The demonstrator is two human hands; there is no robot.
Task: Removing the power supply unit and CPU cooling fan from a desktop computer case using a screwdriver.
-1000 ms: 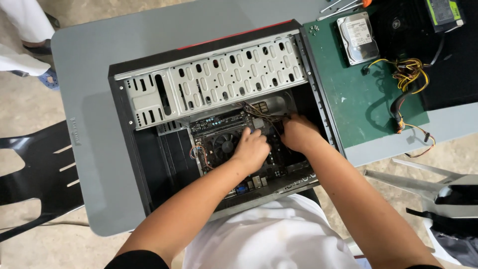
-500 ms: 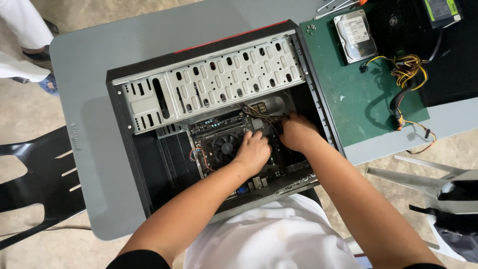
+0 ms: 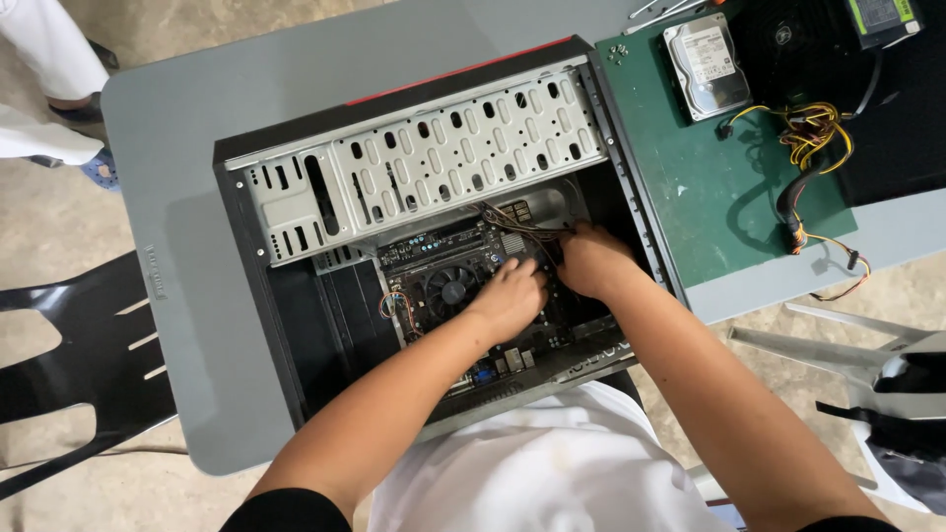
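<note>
Both hands work inside an open computer case [image 3: 296,325] that lies on its side on a grey counter [image 3: 187,167]. The left hand [image 3: 510,299] rests palm down on the motherboard [image 3: 434,266], its fingers [image 3: 514,268] curled loosely and touching the board just right of the round black cooler fan [image 3: 452,292]. Whether those fingers pinch anything, I cannot tell; their tips are hidden under the knuckles. The right hand [image 3: 589,261] sits just beside the left, almost touching it, fingers bent inward and closed around a bundle of thin wires [image 3: 512,222] that runs up from them toward the perforated metal drive cage [image 3: 434,163] above. Beyond the right hand's fingers, past the case wall, a green mat [image 3: 729,197] lies on the counter with a hard drive [image 3: 702,67] on it and a yellow-and-black cable bundle [image 3: 813,133] coming from a black power supply [image 3: 798,39]. Well left of the left fingers stands a black chair [image 3: 69,384] on the floor.
</note>
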